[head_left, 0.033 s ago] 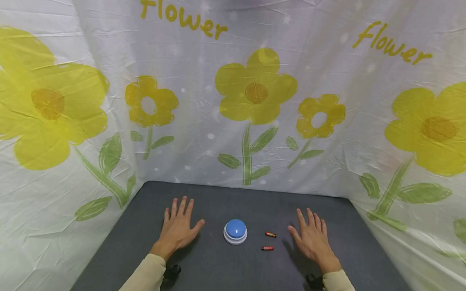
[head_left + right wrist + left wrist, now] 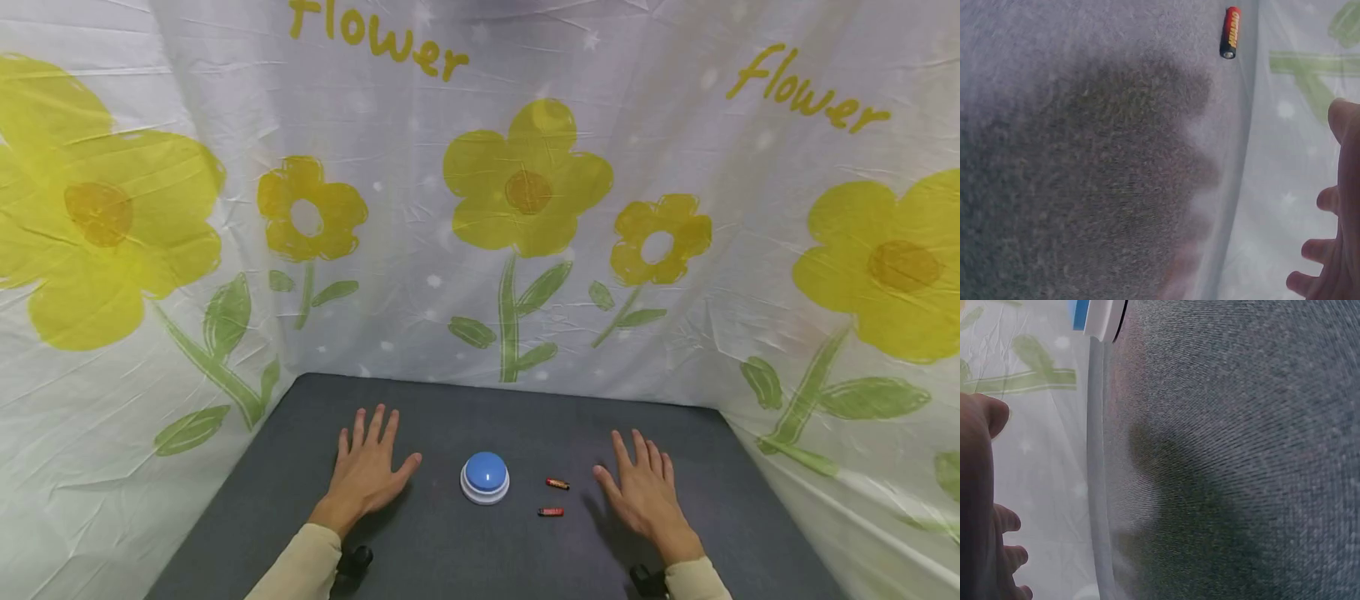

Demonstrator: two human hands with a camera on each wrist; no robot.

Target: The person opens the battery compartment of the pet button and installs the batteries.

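My left hand (image 2: 363, 477) is spread palm down over the left part of the dark grey table, holding nothing. To its right stands a round push button (image 2: 486, 473), blue-domed on a white base; its edge also shows in the left wrist view. Two small red-and-black batteries lie apart between the button and my right hand (image 2: 645, 496): a farther battery (image 2: 557, 483) and a nearer battery (image 2: 551, 512). That hand is spread too, with no object in it. Both wrist views show the hands raised off the cloth, their shadows beneath. One battery (image 2: 1230, 32) appears in the right wrist view.
A dark grey cloth covers the table (image 2: 450, 417). White curtains (image 2: 405, 317) printed with yellow flowers and green stems hang behind it and along both sides. Dark wrist devices sit beneath the cream sleeves (image 2: 300, 567).
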